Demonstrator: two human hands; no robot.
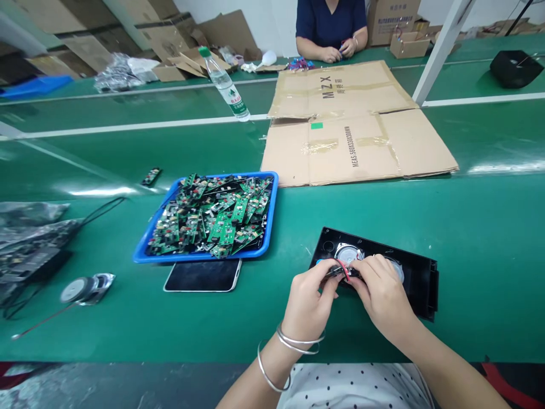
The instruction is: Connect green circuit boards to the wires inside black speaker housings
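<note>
- Left hand and right hand: each grip clamped on the small black part, above the black casing (speakers inside).
- Counter stretches between casing and blue tray.
- Blue tray: heaped circuit boards.

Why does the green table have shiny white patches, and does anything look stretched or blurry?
Head view: the green table probably reflects lights as white streaks; head view: cardboard boxes at top left look slanted and stretched, likely by a wide lens; head view: the small black part between left hand and right hand is unclear.
</note>
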